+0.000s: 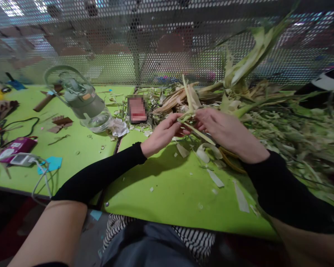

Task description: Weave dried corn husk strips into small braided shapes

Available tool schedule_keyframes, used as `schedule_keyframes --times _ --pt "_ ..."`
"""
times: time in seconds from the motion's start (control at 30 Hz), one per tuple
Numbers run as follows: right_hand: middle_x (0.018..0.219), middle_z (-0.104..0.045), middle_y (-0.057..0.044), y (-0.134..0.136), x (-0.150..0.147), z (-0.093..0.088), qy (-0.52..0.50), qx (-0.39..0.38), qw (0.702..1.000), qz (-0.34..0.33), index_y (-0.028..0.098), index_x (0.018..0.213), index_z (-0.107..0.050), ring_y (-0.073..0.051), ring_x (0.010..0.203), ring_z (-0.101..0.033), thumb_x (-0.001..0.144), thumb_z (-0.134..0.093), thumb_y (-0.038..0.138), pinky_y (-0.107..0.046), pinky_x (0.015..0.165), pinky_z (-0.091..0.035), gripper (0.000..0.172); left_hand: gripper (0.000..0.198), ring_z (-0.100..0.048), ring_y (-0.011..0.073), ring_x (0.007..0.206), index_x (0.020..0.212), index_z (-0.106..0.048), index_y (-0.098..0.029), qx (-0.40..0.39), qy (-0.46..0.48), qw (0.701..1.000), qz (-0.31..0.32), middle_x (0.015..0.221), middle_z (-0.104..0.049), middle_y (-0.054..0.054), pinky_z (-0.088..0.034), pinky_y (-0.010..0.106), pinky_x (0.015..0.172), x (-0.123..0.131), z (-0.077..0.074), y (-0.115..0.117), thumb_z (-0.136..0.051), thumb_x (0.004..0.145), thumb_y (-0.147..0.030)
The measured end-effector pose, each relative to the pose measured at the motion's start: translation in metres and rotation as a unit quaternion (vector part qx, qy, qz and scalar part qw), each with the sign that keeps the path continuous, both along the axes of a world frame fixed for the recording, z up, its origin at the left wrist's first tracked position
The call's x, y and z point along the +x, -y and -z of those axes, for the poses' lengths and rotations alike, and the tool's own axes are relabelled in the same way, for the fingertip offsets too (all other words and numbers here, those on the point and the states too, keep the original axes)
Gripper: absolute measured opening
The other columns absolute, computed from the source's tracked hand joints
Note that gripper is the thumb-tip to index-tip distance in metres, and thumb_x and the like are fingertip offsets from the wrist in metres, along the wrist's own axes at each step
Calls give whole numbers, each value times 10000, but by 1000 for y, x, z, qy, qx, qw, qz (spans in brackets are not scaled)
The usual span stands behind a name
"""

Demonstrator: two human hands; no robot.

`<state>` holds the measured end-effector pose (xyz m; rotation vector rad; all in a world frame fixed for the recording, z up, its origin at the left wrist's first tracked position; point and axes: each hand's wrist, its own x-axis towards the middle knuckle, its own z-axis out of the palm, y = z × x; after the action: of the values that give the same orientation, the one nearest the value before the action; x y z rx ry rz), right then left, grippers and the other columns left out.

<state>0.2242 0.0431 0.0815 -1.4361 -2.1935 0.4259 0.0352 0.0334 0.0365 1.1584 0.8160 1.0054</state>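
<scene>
1. Where your two hands meet, over the middle of the green table (167, 189) and nearer its far edge, you hold the leaf strip (193, 129): long, narrow, pale green, lifted clear of the surface.
2. Handling, by judgement: very light, thin and pliant. It is probably fibrous and apt to split lengthwise, but hardly slippery. Pinch its flat faces between thumb and forefinger, close to the spot you are working, not at the loose ends.
3. Left hand (163, 134): fingertips pinched on the strip's left end.
4. Right hand (228, 131): fingers closed over the strip, which runs on beneath the palm.
5. Trimmings (215, 178): pale offcuts just below the hands, toward the near edge.
6. Leaf heap (278, 111): fills the table's right side, up to the mesh screen (156, 44).
7. Clear bottle (82, 98): on its side, well left.
</scene>
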Motion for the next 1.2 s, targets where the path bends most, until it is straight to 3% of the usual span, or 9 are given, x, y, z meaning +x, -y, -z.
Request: schedule_keyframes --times 0.07,0.2,0.3,0.4,0.6,0.77,0.93,1.2 --pt "713 -646 -46 2 -9 1 -31 -64 997 5 236 817 -504 -193 644 -616 963 -383 798 -329 594 -447 593 214 -715 122 846 1172 -603 -147 10 -24 999 37 1038 -750 72 -537 279 878 0 0 2 -432 1045 -157" --pt "724 -662 -15 1 -20 11 -165 -131 978 2 258 1011 -563 -190 585 -643 991 -422 733 -324 544 -475 496 258 -688 125 803 1215 -620 -133 26 -57 995 79 1008 -749 77 -536 299 871 1 1 4 -433 1040 -157" --pt "720 -674 -2 0 -22 20 -214 -112 970 -5 273 1032 -568 -196 595 -674 1022 -416 676 -334 570 -504 431 296 -697 135 828 1271 -590 -134 25 -52 997 53 1004 -750 76 -540 305 887 1 2 3 -403 1043 -155" --pt "713 -668 0 1 -25 23 -195 -74 978 -1 269 974 -560 -192 630 -666 1041 -425 622 -331 597 -500 383 324 -696 130 797 1312 -551 -125 16 -50 998 27 959 -745 71 -548 299 853 3 0 3 -371 1043 -135" --pt "543 -515 58 2 -29 28 -178 -83 981 11 264 917 -482 -154 504 -552 1044 -445 600 -304 563 -439 361 312 -703 134 733 1360 -400 -123 12 -78 997 23 894 -733 71 -548 282 726 8 -3 10 -380 1049 -127" --pt "577 -548 62 -2 -29 35 -248 -136 959 -31 260 1018 -518 -149 488 -555 904 -681 656 -293 503 -407 443 164 -662 102 608 1226 -363 -173 2 -68 998 11 839 -708 38 -509 256 630 6 -5 9 -410 1070 -197" --pt "679 -623 34 -1 -26 30 -281 -192 938 -70 229 949 -573 -132 546 -575 834 -799 572 -285 514 -404 426 113 -657 80 595 1065 -345 -212 -20 -68 998 -3 769 -687 -10 -487 220 620 2 -6 5 -437 1054 -147" --pt "706 -554 27 -11 -20 41 -299 -91 949 -34 239 880 -582 -125 594 -474 813 -803 607 -285 538 -341 435 212 -682 70 657 889 -394 -203 -13 -53 998 34 751 -709 -9 -517 216 692 -5 -2 -5 -523 1054 -234"
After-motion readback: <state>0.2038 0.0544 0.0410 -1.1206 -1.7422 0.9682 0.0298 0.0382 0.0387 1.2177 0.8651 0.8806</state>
